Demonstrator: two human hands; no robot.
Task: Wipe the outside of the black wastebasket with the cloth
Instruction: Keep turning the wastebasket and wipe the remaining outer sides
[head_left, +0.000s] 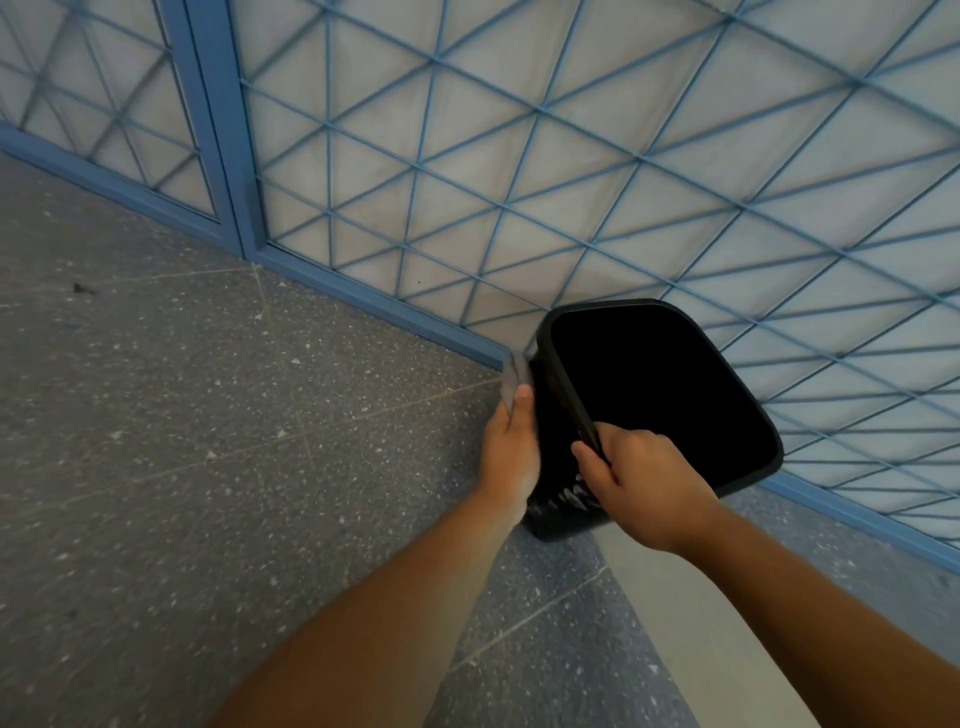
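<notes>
The black wastebasket (566, 332) stands on the floor against a blue lattice wall, its opening toward me. My right hand (641, 491) grips the near rim, thumb on the outside and fingers curled over the edge. Against the basket's left outer side, my left hand (511, 441) holds a grey cloth (513, 379). The cloth sticks out above my thumb, and most of it is hidden behind the hand. The lower near side of the basket shows slotted openings.
A blue metal lattice (571, 156) with white panels runs along the back and right. Its blue base frame (363, 301) meets the grey speckled floor (208, 441). A pale strip (691, 623) crosses the floor below the basket.
</notes>
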